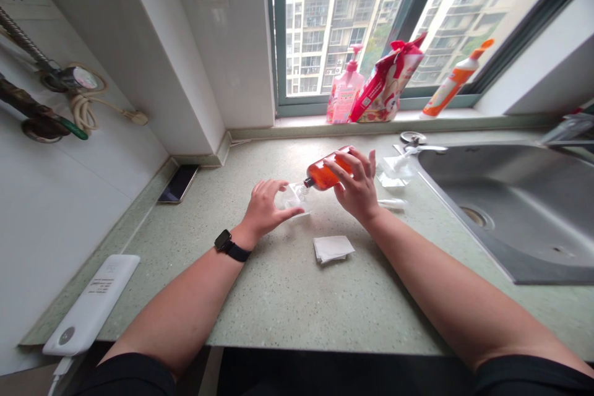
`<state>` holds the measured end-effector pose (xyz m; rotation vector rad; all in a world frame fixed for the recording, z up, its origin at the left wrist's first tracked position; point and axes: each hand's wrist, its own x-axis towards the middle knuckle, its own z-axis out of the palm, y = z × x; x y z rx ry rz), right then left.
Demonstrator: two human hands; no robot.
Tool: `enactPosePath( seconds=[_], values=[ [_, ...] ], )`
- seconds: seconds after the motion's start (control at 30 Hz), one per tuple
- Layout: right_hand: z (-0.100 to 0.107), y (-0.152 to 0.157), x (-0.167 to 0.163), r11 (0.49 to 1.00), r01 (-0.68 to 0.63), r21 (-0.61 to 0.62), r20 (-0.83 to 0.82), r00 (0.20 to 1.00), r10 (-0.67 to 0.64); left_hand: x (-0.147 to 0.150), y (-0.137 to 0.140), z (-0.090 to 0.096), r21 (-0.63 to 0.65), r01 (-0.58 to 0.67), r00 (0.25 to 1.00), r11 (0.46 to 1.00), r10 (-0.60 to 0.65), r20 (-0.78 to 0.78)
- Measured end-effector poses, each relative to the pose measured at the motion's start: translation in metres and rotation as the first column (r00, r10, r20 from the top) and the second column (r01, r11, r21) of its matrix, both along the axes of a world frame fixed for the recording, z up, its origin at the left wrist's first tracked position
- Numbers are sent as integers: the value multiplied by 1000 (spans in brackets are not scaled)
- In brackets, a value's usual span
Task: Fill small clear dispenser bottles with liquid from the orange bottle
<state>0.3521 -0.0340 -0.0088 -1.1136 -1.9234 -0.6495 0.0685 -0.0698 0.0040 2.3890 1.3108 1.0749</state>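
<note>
My right hand (pixel 357 189) is wrapped round an orange-red see-through bottle (pixel 322 174), tilted so that its dark threaded neck points down and left. Just under that neck is the mouth of a small clear plastic bottle (pixel 293 194). My left hand (pixel 266 207), with a dark watch on its wrist, curves its fingers and thumb round the clear bottle. Glare blurs this bottle's outline, and I cannot tell whether liquid is flowing. A folded white tissue (pixel 333 248) lies on the speckled counter (pixel 278 297), nearer to me than both bottles.
A steel sink (pixel 515 198) is on the right. Clear and white plastic pieces (pixel 394 170) lie beside it. A phone (pixel 179 184) and a white power bank (pixel 93 303) rest at left. A pink pump bottle (pixel 346 96), a red bag (pixel 387 83) and an orange-white bottle (pixel 452 86) line the windowsill.
</note>
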Motion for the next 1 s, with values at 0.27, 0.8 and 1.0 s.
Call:
enactPosePath(
  seconds=[0.27, 0.8, 1.0],
  values=[
    [2, -1, -1, 999, -16, 42, 7, 1000, 16, 0, 0, 0, 3, 6, 1000, 1000, -6, 2],
    [1, -1, 0, 1000, 13, 8, 16, 1000, -13, 0, 0, -1, 3, 12, 1000, 1000, -12, 7],
    [1, 0, 0, 1000, -15, 18, -1, 1000, 15, 0, 0, 0, -2, 10, 1000, 1000, -10, 8]
  ],
)
